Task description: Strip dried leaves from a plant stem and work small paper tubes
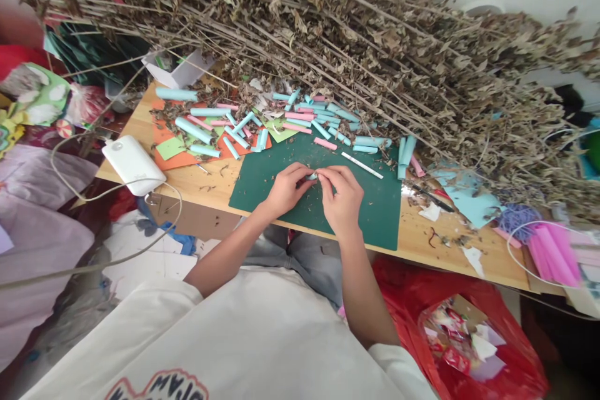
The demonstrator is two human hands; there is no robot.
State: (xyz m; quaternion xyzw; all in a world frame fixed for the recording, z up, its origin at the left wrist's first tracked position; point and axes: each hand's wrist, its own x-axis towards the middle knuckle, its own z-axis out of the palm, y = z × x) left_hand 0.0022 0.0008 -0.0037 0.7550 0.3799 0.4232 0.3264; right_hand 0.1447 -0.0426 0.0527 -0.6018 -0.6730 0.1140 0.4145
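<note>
Over a green cutting mat point(375, 212), my left hand point(289, 189) and my right hand point(342, 197) meet with their fingertips close together. Both pinch a small pale blue piece of paper point(312, 176), mostly covered by the fingers; whether it is rolled or folded I cannot tell. A thin white stick point(362, 165) lies on the mat just beyond my right hand. Behind the hands are several light blue paper rolls point(193, 130) and pink paper rolls point(325, 144), scattered among bits of dry leaf.
A heap of dried leafy stems point(328, 31) covers the back of the wooden table point(422, 234). A white power bank point(134, 164) with a cable sits at the left edge. Purple yarn point(517, 222) and a dark pen point(434, 199) lie right. Below hangs a red rubbish bag point(407, 300).
</note>
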